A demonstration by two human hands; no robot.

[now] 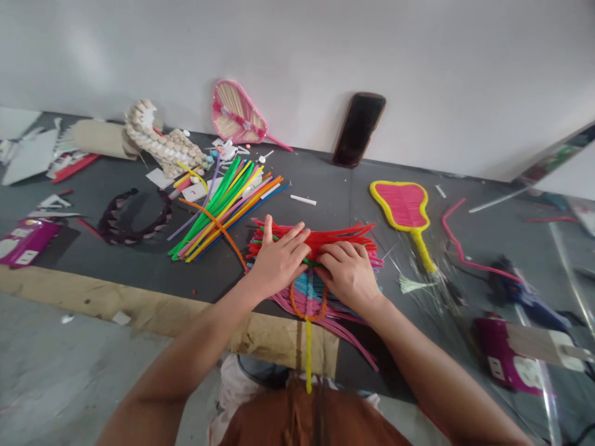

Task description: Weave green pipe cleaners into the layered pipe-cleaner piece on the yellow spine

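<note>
A fan-like piece of pipe cleaners lies at the table's front edge, with red pipe cleaners (334,236) across its far side and blue and pink ones nearer. An orange pipe cleaner loop (292,305) and a yellow stem (308,356) extend from it toward me. My left hand (281,257) rests on the left of the red rows, one finger raised, thumb and other fingertips closing on a green pipe cleaner (308,262). Beside it, my right hand (348,269) has its fingers curled down on the same green strand. The fingertips partly cover the strand.
Loose colored pipe cleaners (227,207) lie to the left, near a dark braided headband (132,217). A pink fan (237,114) and a phone (357,130) lean on the wall. Rightward are a yellow-edged fan (402,204), clear strands and a purple box (504,353).
</note>
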